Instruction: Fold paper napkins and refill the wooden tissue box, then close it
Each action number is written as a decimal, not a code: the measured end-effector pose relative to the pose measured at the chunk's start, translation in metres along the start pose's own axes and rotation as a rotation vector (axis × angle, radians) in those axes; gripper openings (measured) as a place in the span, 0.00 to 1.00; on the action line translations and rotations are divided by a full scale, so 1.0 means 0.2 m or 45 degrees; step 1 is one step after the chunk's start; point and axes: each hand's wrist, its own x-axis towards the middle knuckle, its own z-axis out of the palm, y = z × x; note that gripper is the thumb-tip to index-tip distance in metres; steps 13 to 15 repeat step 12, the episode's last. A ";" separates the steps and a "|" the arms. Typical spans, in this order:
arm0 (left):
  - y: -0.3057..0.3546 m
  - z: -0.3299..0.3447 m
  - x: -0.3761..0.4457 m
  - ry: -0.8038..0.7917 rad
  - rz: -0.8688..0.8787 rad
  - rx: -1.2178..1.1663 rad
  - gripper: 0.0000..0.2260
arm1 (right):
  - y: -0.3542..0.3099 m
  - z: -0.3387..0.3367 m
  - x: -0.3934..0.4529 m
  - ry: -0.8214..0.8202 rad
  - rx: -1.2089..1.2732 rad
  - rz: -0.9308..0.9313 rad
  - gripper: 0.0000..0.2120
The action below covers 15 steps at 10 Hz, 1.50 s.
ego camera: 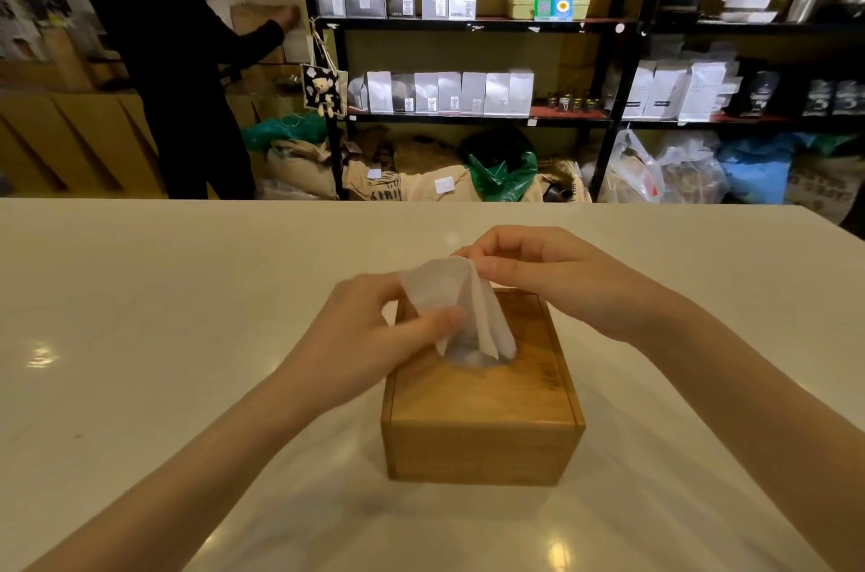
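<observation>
A wooden tissue box (pixel 482 435) stands on the white table (pixel 140 337) in front of me, its lid on top. A white paper napkin (pixel 449 295) sticks up out of the round hole in the lid. My left hand (pixel 374 337) pinches the napkin's left side between thumb and fingers, just above the box's left rim. My right hand (pixel 538 271) holds the napkin's top right corner with its fingertips, over the box's far edge. The napkin's lower end goes down into the hole, and the inside of the box is hidden.
The table's far edge (pixel 421 202) runs across the middle of the view. Behind it stand black shelves (pixel 468 26) with bags and kettles, sacks on the floor, and a person in dark clothes (pixel 173 70) at the far left.
</observation>
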 end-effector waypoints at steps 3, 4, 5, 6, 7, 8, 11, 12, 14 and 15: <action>0.02 -0.02 0.05 0.227 0.124 -0.104 0.08 | 0.03 0.15 -0.17 0.791 -0.816 -0.545 0.20; 0.03 -0.03 0.05 0.259 0.119 -0.072 0.04 | 0.06 0.22 -0.17 0.780 -1.136 -0.425 0.20; 0.04 -0.04 0.04 0.257 0.115 -0.056 0.03 | 0.08 0.20 -0.15 0.702 -0.930 -0.375 0.14; 0.04 -0.05 0.04 0.244 0.108 -0.111 0.04 | 0.06 0.13 -0.16 0.649 -0.485 -0.300 0.07; 0.02 -0.05 0.04 0.193 0.052 -0.237 0.06 | 0.06 0.07 -0.17 0.677 -0.120 -0.268 0.05; 0.02 -0.06 0.05 0.149 0.003 -0.326 0.07 | 0.07 0.03 -0.16 0.653 0.006 -0.275 0.08; 0.07 -0.09 0.05 0.030 -0.032 -0.291 0.09 | 0.08 0.02 -0.16 0.533 -0.010 -0.230 0.06; 0.12 -0.17 0.09 -0.034 0.000 -0.163 0.07 | 0.01 -0.05 -0.19 0.584 -0.076 -0.253 0.09; 0.12 -0.17 0.09 -0.034 0.000 -0.163 0.07 | 0.01 -0.05 -0.19 0.584 -0.076 -0.253 0.09; 0.12 -0.17 0.09 -0.034 0.000 -0.163 0.07 | 0.01 -0.05 -0.19 0.584 -0.076 -0.253 0.09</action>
